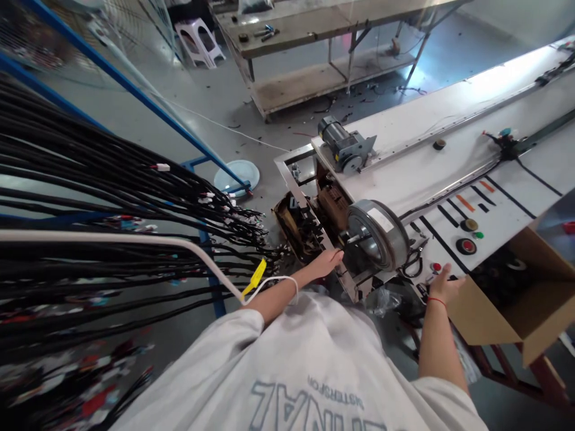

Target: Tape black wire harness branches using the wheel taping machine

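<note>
My left hand (330,262) is at the near end corner of the long white bench (431,173), beside the metal end frame (348,281). Its fingers are curled closed, and whatever they hold is hidden. Just right of it stands a large grey metal drum (381,233) on a shaft. My right hand (442,285) is at the bench's near edge, close to a red button (435,267), fingers apart, with nothing seen in it. Scissors (413,263) with black handles lie between the drum and that hand.
An open cardboard box (489,308) with dark coils stands at my right. Rolls of tape (466,246) and short strips lie on the bench. A motor (336,140) sits at its far corner. Bundles of black cables (112,179) hang on a blue rack (121,72) to the left.
</note>
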The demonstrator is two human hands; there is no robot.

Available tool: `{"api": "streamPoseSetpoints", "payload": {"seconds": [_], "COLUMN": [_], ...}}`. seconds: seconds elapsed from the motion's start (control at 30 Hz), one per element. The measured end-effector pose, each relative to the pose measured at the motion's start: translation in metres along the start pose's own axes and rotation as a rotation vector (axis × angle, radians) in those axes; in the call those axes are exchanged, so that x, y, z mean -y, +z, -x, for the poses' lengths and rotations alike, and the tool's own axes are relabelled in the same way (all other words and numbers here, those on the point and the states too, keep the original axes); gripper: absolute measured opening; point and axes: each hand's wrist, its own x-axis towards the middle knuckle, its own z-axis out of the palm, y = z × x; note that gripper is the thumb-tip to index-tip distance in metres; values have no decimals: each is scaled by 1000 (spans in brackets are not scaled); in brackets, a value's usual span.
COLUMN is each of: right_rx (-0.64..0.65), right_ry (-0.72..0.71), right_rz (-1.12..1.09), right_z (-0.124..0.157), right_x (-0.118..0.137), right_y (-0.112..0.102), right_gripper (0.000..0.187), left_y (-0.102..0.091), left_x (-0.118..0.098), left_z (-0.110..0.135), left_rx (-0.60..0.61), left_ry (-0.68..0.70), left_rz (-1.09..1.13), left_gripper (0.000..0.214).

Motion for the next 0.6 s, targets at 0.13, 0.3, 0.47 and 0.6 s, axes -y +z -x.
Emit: {"api": "streamPoseSetpoints", "payload": {"seconds": [0.13,0.3,0.47,0.6], "right_rx": [11,11,38,34], "right_ry": [-36,-55,-39,-4], "right_rz": [0,-24,-21,-33], "right_z": [-3,-7,-4,0], "right_x": [-6,-12,-8,-2], "right_y": [3,4,0,-4], "right_gripper": [87,95,92,94], "left_y": [-12,-22,-26,-25], "left_x": [5,38,50,31], "left_z": [-1,13,50,59], "left_rx": [94,519,43,-36], "left_ry": [-23,-87,-80,-71], "left_rz": [89,88,-98,-53], "left_gripper": [43,36,39,44]}}
